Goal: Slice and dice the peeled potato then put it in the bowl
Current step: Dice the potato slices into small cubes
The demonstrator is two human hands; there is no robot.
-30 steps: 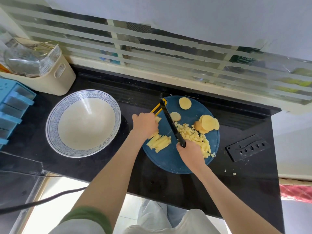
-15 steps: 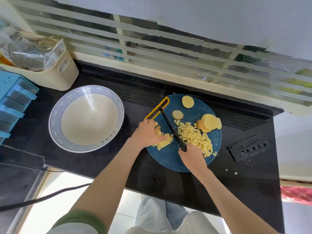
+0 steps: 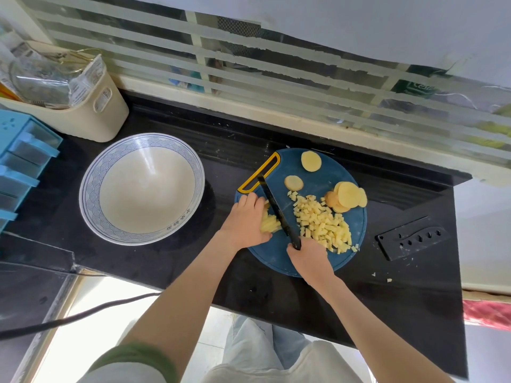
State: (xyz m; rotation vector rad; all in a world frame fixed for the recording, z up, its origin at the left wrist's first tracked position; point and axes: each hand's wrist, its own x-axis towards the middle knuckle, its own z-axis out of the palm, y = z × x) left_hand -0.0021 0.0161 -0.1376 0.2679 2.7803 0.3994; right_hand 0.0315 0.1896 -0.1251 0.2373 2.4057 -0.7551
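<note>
Left grip (image 3: pixel 246 222): curled over potato strips (image 3: pixel 269 225), pinning them on board (image 3: pixel 326 172)
Right grip (image 3: pixel 309 258): closed round knife (image 3: pixel 279 212) handle
Dice (image 3: pixel 323 225): heaped right of knife
Bowl (image 3: pixel 91 194): left of board

A black counter (image 3: pixel 193 272) holds a perforated knife sheath (image 3: pixel 413 237), a cream basket (image 3: pixel 105 117) and blue drawers (image 3: pixel 25 161).

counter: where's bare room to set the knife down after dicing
Bare black counter lies between the knife sheath and the front edge, with only a few crumbs. A narrower strip runs between the bowl and the cutting board. The board itself is crowded: diced potato, potato slices, the left hand and the right hand.
</note>
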